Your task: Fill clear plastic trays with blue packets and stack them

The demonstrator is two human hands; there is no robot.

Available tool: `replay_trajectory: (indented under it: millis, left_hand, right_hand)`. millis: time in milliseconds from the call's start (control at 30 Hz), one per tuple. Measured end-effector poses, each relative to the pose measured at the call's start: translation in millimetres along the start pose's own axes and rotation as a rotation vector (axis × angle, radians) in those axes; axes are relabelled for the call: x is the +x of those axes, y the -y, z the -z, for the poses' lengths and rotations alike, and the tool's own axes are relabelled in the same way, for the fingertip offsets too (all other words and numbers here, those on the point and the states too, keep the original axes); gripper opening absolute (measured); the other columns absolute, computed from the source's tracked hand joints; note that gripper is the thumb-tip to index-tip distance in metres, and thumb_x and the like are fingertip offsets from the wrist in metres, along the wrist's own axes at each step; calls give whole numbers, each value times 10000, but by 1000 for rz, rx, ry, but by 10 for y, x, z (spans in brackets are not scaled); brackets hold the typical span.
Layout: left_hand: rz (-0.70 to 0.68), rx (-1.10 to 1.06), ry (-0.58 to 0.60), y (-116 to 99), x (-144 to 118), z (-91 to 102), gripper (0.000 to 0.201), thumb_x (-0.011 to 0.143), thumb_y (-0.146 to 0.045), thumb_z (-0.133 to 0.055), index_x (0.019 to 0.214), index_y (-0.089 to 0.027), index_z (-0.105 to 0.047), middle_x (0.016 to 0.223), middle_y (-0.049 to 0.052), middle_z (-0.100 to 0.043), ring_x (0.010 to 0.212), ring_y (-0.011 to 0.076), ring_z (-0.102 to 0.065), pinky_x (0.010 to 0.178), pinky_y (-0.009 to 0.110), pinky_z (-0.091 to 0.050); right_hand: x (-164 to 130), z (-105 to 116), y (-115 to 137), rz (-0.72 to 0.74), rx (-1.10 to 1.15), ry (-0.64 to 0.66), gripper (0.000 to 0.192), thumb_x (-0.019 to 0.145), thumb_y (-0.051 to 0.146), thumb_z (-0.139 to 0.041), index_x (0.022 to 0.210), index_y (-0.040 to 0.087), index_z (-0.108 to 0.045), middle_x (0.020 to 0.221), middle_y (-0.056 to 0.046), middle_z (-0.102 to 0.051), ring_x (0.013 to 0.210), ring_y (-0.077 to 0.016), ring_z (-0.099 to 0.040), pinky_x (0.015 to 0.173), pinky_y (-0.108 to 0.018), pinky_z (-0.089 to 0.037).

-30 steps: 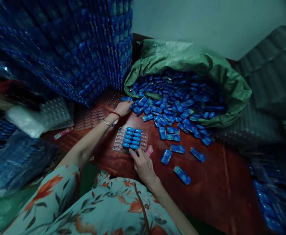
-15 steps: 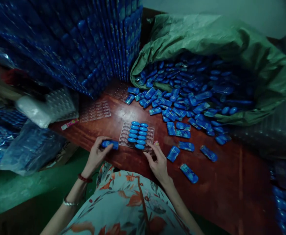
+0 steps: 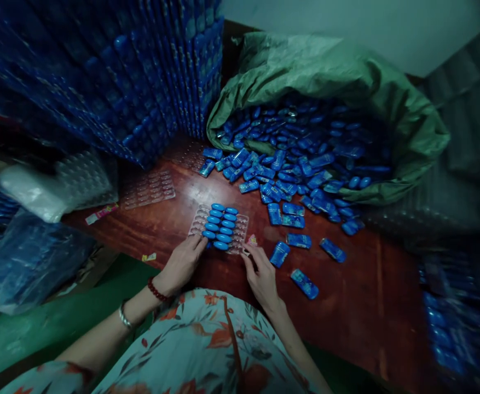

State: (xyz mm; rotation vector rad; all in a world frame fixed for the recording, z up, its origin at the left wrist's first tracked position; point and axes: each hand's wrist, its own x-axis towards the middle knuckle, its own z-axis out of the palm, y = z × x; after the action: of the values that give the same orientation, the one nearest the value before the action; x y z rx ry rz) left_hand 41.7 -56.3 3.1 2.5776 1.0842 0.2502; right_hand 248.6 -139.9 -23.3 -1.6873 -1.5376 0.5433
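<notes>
A clear plastic blister tray [image 3: 240, 232] lies on the table, its middle columns filled with shiny blue oval pieces [image 3: 226, 224]. My left hand [image 3: 182, 261] is closed at the tray's lower left edge. The small blue pack it holds is almost wholly hidden under the fingers, with only a sliver of blue at the fingertips. With thumb and forefinger, my right hand [image 3: 262, 278] pinches the tray's lower right corner. Loose blue packs [image 3: 279, 255] lie just right of that hand.
A green sack [image 3: 404, 104] spills many blue packs onto the brown table [image 3: 346, 306]. Tall stacks of filled blue trays [image 3: 153, 93] rise at the back left. Further clear trays [image 3: 151, 189] lie at left, near a pink-and-white wrapper [image 3: 101, 214].
My left hand has moved right with the blue pack, from beside the tray to its lower left edge. The right hand stays at the tray's corner. The view has shifted slightly.
</notes>
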Motion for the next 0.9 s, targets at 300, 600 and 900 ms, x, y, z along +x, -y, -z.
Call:
replay_trajectory:
  millis: [300,600,900]
  left_hand:
    - [-123,253,95,-56,146,-73,349,794,11,-351,1048,-123,-549,949,107,-571,850,206,-552,783,339,-487]
    - [-193,12,-440,-48,137,-14,368,889,-160,-456,1254,-158,-411,1040,126,-561,915,211,-555,777,324,-484]
    - [109,-76,95,-1155,1710,-381,335,903,-272,-463,1197,-112,-457,1106,178,-513,1031,285,-514,823,401,-458]
  right_hand:
    - [58,588,-235,-418,-653,-157,407,932,425,-353,1164,158,-555,1051,-131,-615,930,-233,-598,768,-335,-455]
    - [214,499,-220,-632,-589,189,439,896,375,-458,1271,159,-388,1081,-114,-648,928,-226,-644,695,-275,-441]
    - [477,607,-326,-480,-819,134,245,890,270,-460,1088,148,-537,886,-162,-673,875,-257,-642,679,-311,-442]
